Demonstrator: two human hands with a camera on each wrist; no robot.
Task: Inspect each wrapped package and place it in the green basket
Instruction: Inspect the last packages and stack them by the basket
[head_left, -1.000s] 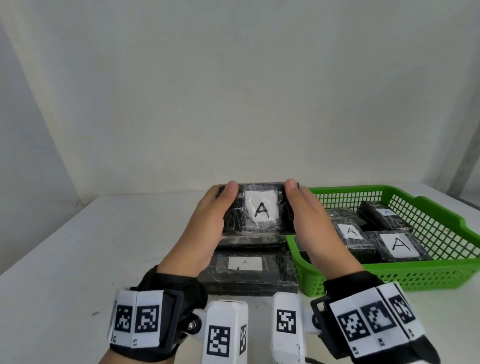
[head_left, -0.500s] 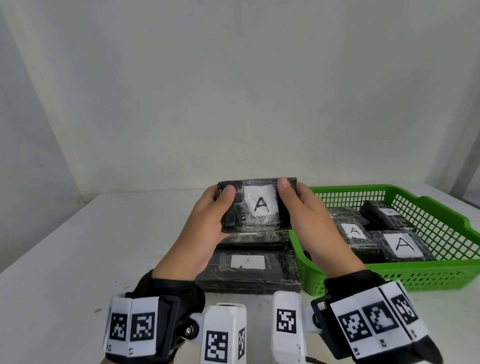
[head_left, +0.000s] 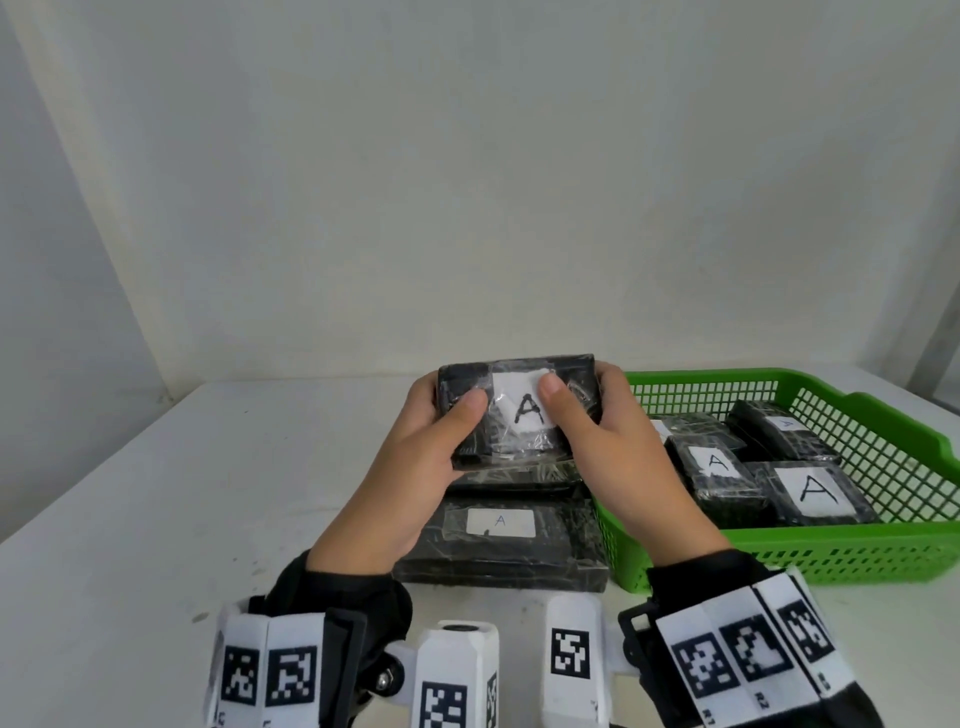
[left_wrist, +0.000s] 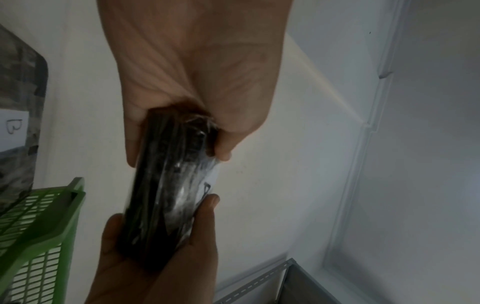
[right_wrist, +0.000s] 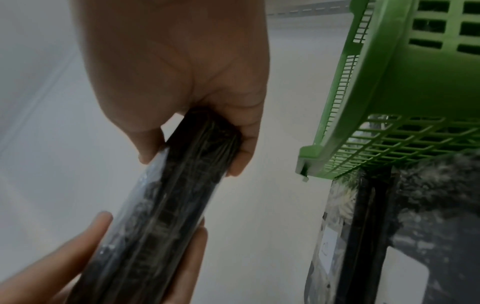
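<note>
A black wrapped package (head_left: 519, 408) with a white label marked A is held up above the table, its face tilted toward me. My left hand (head_left: 436, 441) grips its left end, thumb on the front. My right hand (head_left: 602, 431) grips the right end, thumb on the label. The left wrist view shows the package (left_wrist: 168, 197) edge-on between both hands, as does the right wrist view, with the package (right_wrist: 166, 205). The green basket (head_left: 883, 540) stands to the right and holds several wrapped packages (head_left: 810, 491).
Below the held package, two more wrapped packages (head_left: 498, 540) lie on the white table (head_left: 130, 519) against the basket's left wall. A white wall rises close behind. Bare table lies to the left.
Both hands have tilted the package's face more toward me and raised it slightly. Both thumbs have slid inward over the front, the right one onto the label.
</note>
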